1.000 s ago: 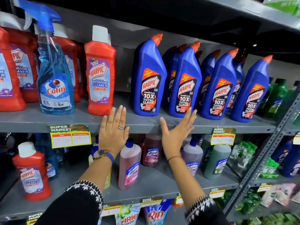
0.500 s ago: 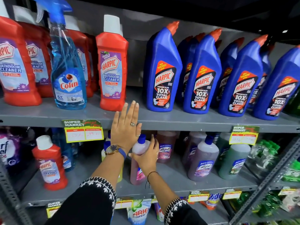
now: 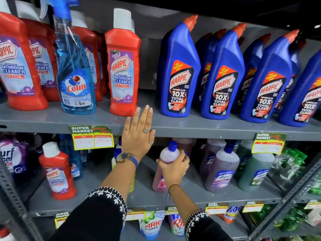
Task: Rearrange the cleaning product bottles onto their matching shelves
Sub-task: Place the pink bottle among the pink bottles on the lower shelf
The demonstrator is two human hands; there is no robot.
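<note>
Grasping one pink bottle: right hand grip clenched; left hand flat, released, on shelf edge.

right hand gripping pink bottle, lower shelf

Pink Lizol bottle, blue cap, upright near lower shelf front edge; misplaced Colin spray among upper-shelf red Harpics.
</note>
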